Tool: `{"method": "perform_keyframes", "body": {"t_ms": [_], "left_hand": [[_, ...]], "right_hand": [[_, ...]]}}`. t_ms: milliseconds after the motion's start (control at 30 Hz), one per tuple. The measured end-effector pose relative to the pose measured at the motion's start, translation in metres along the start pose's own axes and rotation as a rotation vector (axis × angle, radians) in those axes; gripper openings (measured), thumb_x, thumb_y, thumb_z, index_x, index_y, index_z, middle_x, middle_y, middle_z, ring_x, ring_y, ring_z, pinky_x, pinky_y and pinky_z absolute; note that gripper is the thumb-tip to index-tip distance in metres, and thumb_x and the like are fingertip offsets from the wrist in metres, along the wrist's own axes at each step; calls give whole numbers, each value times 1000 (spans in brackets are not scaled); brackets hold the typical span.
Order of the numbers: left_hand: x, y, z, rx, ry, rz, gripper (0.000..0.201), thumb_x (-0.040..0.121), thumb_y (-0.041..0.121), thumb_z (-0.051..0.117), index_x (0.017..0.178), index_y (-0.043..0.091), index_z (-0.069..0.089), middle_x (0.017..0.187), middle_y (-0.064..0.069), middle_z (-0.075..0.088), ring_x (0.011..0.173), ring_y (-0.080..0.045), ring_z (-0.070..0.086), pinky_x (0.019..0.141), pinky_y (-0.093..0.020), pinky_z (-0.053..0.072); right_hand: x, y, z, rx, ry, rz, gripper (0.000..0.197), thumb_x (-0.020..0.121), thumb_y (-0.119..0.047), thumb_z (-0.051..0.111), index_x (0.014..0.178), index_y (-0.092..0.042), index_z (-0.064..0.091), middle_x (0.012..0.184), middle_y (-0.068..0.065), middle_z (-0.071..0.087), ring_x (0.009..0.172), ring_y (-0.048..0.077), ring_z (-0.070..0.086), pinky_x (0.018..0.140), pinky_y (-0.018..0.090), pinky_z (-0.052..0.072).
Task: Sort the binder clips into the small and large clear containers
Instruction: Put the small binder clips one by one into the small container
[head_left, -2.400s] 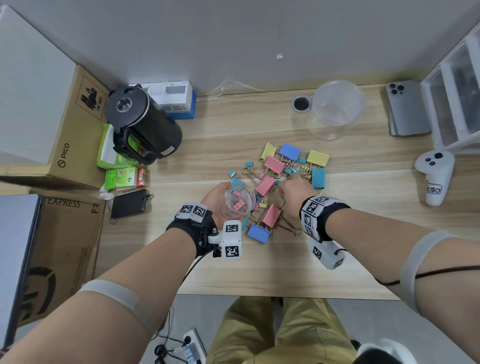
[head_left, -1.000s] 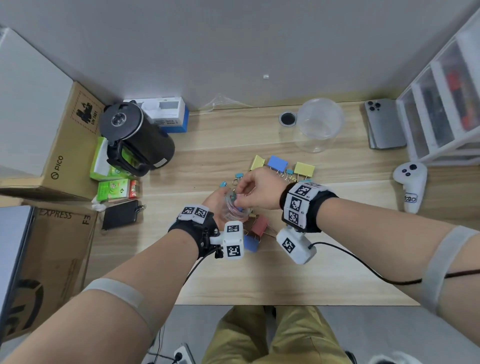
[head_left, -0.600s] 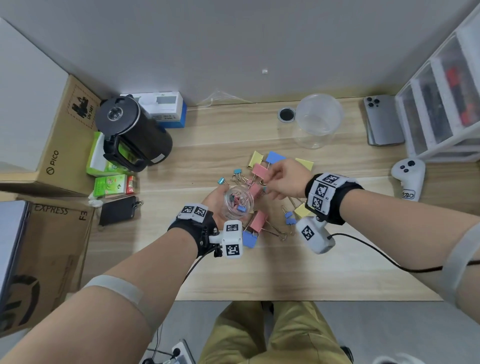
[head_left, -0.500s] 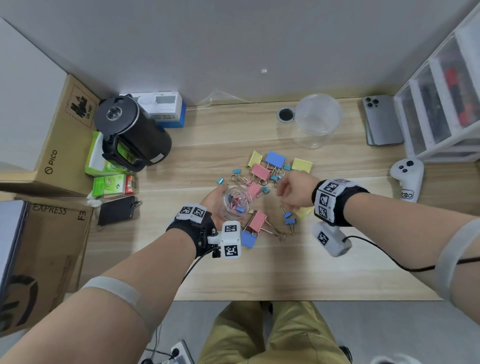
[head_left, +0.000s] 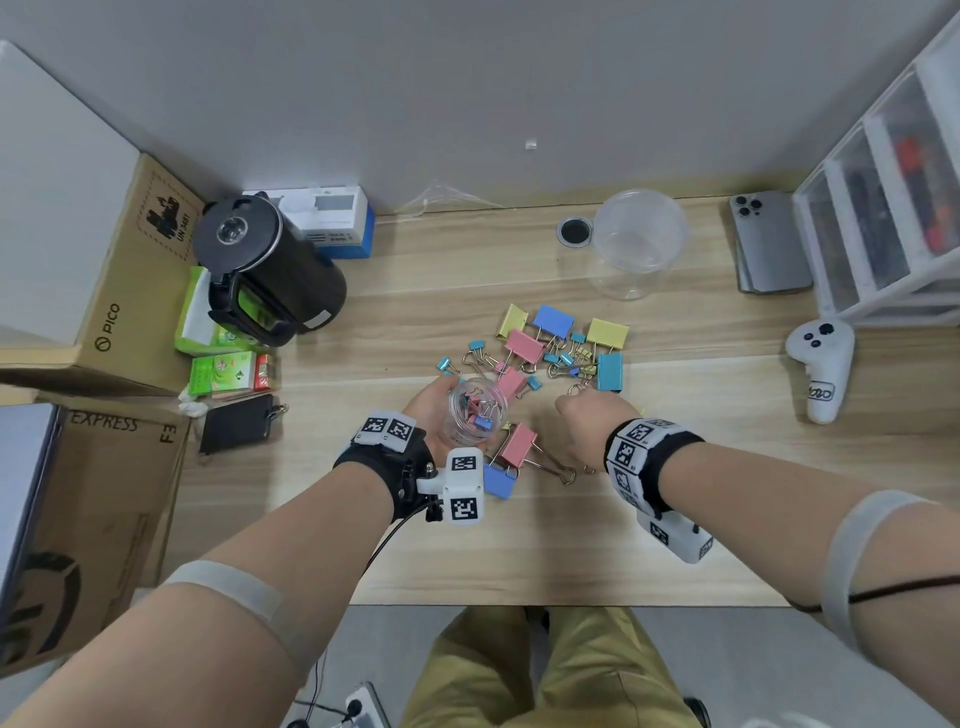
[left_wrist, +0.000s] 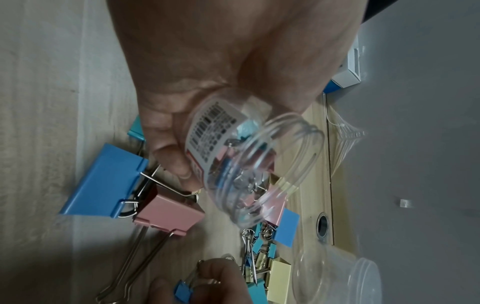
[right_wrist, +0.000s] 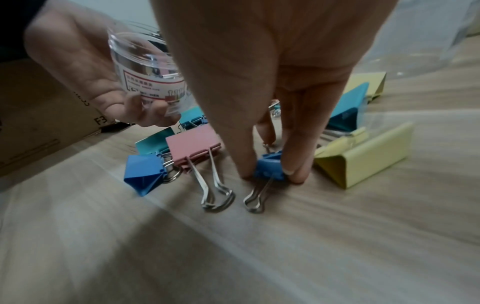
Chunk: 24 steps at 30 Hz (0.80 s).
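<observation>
Picking one more small clip for the jar

The right hand pinches a small blue clip on the counter, just beside the jar; the left hand grips this jar. Next: lift it into the jar mouth.

Left hand gripping tilted small clear jar, clips inside, large pink clip below

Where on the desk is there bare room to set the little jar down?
Bare wood lies along the near edge of the desk, between the two wrists, and between the kettle and the large clear container. The middle is crowded with binder clips, from the small jar in the left hand across to the right hand.
</observation>
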<state>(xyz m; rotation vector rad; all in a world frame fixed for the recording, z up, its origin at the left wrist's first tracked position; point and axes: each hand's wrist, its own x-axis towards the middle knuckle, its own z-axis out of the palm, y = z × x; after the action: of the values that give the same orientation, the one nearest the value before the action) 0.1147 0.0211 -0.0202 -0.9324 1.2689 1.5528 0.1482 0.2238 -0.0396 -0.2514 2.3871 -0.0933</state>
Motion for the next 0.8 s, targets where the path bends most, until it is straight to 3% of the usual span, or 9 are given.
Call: {"method": "perform_keyframes", "body": {"t_ms": [133,267,400,600,700,800], "left_hand": [[-1,-1,-3,6,-17,-5,59,103,48,33,137,2,51,95,-21,67,59,-30,71,46,-30,54],[-3,-1,-1,-7,-24,1,54,102,44,36,127,0,56,88,-21,68,55,-30,69,44,-29,53],[-6,2,-4,2,-33,7,59,101,44,36,133,-2,53,94,-24,67,58,-31,70,47,-30,54],[-10,6,-6,-31,-51,-6,59,100,46,36,132,1,57,93,-22,70,65,-30,69,51,-29,56],[-10,7,-4,-106,-46,7,51,101,43,35,118,2,62,82,-18,73,69,-28,67,51,-29,57],[-12,6,-2,-165,-70,9,49,102,39,32,99,1,64,74,-17,73,65,-27,68,54,-27,57]], "right_hand": [[2,-6,8,-64,-6,22,31,87,-2,51,116,-8,61,116,14,59,102,30,61,77,36,50],[5,-7,10,-47,2,41,32,86,-5,49,115,-10,63,115,13,59,101,30,62,77,35,50],[6,-3,9,45,28,43,23,86,-11,52,105,-11,64,106,10,62,91,28,62,73,33,52],[14,-3,-20,625,260,1,6,76,-14,67,79,-19,66,81,-5,64,80,17,64,76,32,56],[13,-14,-42,857,330,-94,9,76,-8,71,83,-13,68,78,-5,64,70,10,61,72,25,52],[8,-28,-55,1101,323,-214,16,77,-2,73,79,-16,65,78,-2,65,66,16,65,70,30,56]]}}
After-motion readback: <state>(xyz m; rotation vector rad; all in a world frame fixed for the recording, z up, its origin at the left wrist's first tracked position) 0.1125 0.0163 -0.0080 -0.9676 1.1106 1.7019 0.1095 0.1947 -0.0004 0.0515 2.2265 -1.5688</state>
